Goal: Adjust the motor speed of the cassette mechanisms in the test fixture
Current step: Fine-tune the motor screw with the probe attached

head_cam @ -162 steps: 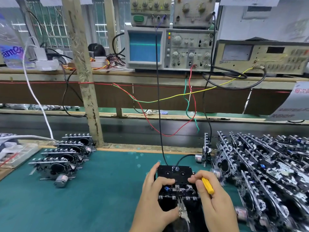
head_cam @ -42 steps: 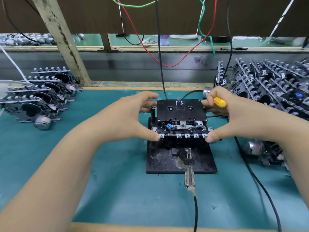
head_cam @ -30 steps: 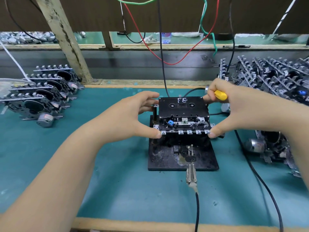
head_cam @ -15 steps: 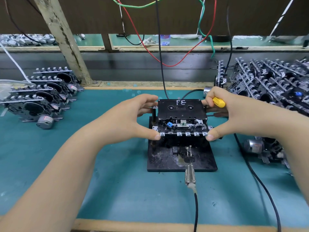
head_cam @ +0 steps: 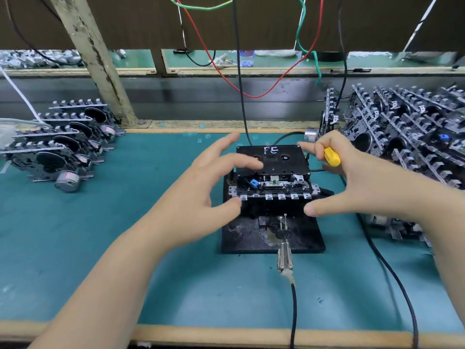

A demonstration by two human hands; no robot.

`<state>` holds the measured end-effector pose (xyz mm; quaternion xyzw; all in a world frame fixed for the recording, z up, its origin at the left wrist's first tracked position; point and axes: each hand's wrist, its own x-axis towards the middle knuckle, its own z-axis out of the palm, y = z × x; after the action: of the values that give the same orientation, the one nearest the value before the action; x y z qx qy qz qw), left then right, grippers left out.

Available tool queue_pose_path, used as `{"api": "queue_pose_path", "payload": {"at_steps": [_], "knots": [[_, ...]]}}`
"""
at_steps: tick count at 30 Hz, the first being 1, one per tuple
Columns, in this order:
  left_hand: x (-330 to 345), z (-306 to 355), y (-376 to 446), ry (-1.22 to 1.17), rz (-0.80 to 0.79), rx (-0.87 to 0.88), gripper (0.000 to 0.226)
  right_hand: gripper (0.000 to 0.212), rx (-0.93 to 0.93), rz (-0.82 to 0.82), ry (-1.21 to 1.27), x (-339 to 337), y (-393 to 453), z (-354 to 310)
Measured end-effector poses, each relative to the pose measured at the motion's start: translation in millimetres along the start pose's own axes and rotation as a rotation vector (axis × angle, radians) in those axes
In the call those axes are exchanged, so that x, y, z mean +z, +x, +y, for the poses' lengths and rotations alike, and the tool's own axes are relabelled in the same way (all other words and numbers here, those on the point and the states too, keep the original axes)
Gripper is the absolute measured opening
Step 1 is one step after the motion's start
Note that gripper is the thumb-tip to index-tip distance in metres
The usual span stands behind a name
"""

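Left hand (head_cam: pixel 201 187) loosened; yellow screwdriver (head_cam: pixel 331 156) mostly hidden.

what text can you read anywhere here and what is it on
"PE" (could be "FE"): hand-written in white on the black cassette in the test fixture.
Red marks on the motor of a finished mechanism at left: too blurred to read.
No other readable text.

From my remote seat I see red (head_cam: pixel 216 69), green (head_cam: pixel 305 44) and black (head_cam: pixel 239 71) wires hanging over a teal bench mat (head_cam: pixel 125 248), a worn tilted post (head_cam: pixel 95 59) at the back left, and a plastic bottle (head_cam: pixel 246 57) beyond.
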<state>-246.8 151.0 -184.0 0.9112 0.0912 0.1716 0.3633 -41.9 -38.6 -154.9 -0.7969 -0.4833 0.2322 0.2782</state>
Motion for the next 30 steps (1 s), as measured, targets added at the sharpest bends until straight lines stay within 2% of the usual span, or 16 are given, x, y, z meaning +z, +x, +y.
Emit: {"api": "queue_pose_path", "payload": {"at_steps": [3, 6, 12, 17, 22, 24, 28, 30], "knots": [[11.0, 5.2, -3.5, 0.007, 0.046, 0.008, 0.029, 0.072, -0.057, 0.133, 0.045, 17.4, -3.1, 1.3], [13.4, 9.8, 0.4, 0.085, 0.068, 0.029, 0.020, 0.066, -0.093, 0.192, 0.182, 29.4, -2.0, 3.8], [14.6, 16.5, 4.8, 0.153, 0.095, 0.011, 0.019, 0.064, -0.121, 0.209, 0.350, 41.0, -0.9, 11.4], [20.1, 20.1, 2.1, 0.100, 0.117, -0.012, 0.021, 0.060, -0.104, 0.280, 0.430, 44.6, 1.6, 10.4], [21.9, 21.9, 3.4, 0.098, 0.143, -0.033, 0.008, 0.067, -0.060, 0.252, 0.387, 41.7, -1.5, 8.8], [18.0, 22.0, 7.7, 0.125, 0.166, -0.032, 0.012, 0.068, -0.027, 0.247, 0.364, 39.0, -3.2, 8.0], [6.9, 23.8, 26.7, 0.200, 0.158, -0.016, 0.020, 0.049, -0.131, 0.310, 0.567, 31.3, 1.1, -2.0], [2.6, 24.4, 37.0, 0.149, 0.129, -0.053, 0.025, 0.042, -0.232, 0.303, 0.639, 27.9, 7.0, -11.8]]}}
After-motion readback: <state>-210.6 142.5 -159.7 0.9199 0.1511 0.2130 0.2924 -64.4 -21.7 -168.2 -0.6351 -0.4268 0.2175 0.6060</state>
